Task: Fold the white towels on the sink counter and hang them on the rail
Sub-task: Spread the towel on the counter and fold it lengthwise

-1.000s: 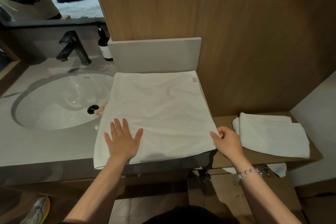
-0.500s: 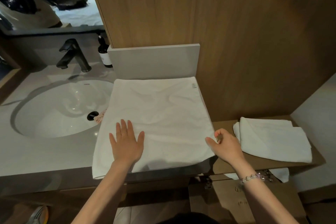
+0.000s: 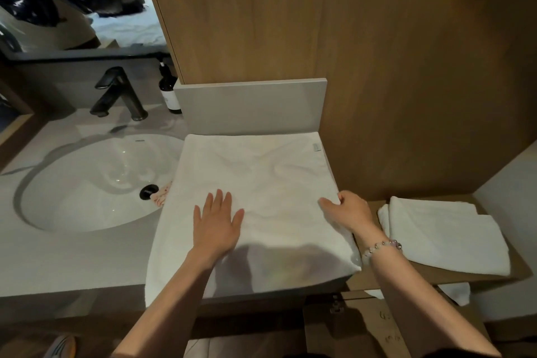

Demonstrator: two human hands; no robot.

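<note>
A large white towel (image 3: 261,177) lies spread flat on the grey sink counter (image 3: 58,264), its left edge reaching over the basin rim and its near edge hanging over the counter front. My left hand (image 3: 216,221) rests flat on the towel with straight, spread fingers. My right hand (image 3: 348,209) grips the towel's right edge, fingers curled round it. A second white towel (image 3: 444,238), folded, lies on a brown cardboard surface to the right. No rail is in view.
A white basin (image 3: 96,180) with a black drain sits left of the towel, with a black tap (image 3: 119,96) and a dark bottle (image 3: 170,93) behind it. A grey backsplash (image 3: 250,107) and wood wall (image 3: 377,52) stand behind. Cardboard boxes (image 3: 374,325) sit low right.
My right hand slid from the towel's near right corner further along its right edge and now curls round it. My left hand stayed flat, shifting slightly toward the towel's middle.
</note>
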